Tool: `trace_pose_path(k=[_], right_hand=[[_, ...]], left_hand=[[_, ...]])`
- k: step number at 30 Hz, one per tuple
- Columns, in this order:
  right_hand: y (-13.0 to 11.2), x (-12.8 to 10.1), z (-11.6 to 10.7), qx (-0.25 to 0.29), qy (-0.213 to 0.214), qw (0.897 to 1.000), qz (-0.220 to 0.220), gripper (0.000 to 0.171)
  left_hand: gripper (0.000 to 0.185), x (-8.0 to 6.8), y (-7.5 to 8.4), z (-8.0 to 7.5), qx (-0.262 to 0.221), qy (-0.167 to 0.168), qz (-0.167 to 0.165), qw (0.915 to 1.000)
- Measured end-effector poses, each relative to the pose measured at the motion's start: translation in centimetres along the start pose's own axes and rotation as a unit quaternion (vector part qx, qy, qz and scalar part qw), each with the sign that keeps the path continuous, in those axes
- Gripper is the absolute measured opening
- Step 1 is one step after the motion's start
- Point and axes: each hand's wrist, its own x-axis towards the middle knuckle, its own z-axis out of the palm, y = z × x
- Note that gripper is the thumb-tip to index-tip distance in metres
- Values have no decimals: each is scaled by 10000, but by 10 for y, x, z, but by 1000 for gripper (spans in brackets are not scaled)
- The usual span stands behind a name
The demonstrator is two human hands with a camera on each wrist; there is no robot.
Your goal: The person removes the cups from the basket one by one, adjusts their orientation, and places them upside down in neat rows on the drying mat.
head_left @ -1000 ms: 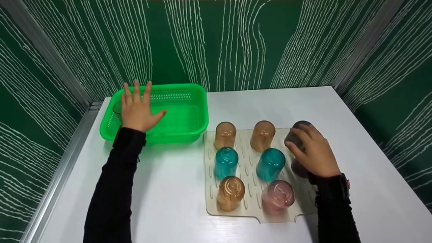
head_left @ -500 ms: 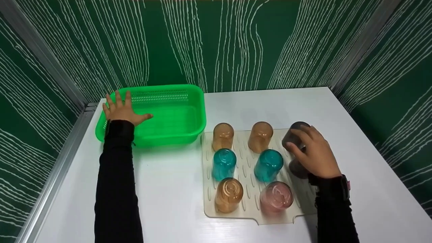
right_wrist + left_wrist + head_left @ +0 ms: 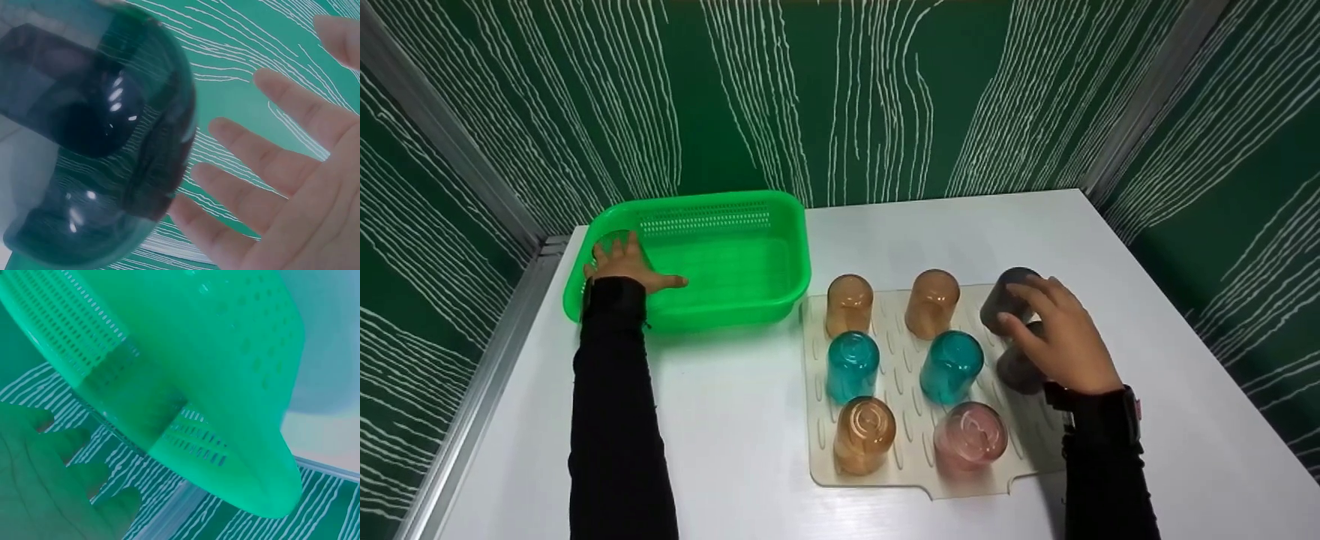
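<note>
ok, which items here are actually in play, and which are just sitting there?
In play:
- right hand touching the dark grey translucent plastic cup
- left hand in the green perforated plastic basket

Sitting there:
- beige ribbed drying mat
- two teal cups
- three amber cups
- pink cup

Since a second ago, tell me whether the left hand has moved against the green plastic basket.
Yes. The left hand slid from over the green plastic basket interior toward its left rim.

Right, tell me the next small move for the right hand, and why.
Probably close the fingers round the dark cup and lift it off the mat. The right hand touches it, but the wrist view shows spread fingers, so no firm grip yet. The left hand rests in the green basket.
</note>
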Motion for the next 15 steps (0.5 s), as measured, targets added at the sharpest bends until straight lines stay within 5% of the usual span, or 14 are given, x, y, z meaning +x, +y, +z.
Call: trace_pose_path(k=[6,12,15], right_hand=[[0,-1,-3,65,48,10000,8,43],[-1,-2,-6,98,118,9999,-25,42],[-1,-2,-7,98,101,9999,-16,43]], left_hand=[[103,4,0,3,209,-41,-56,9998],[36,8,-1,5,271,150,-27,9995],[26,9,-3,6,204,55,-69,9998]])
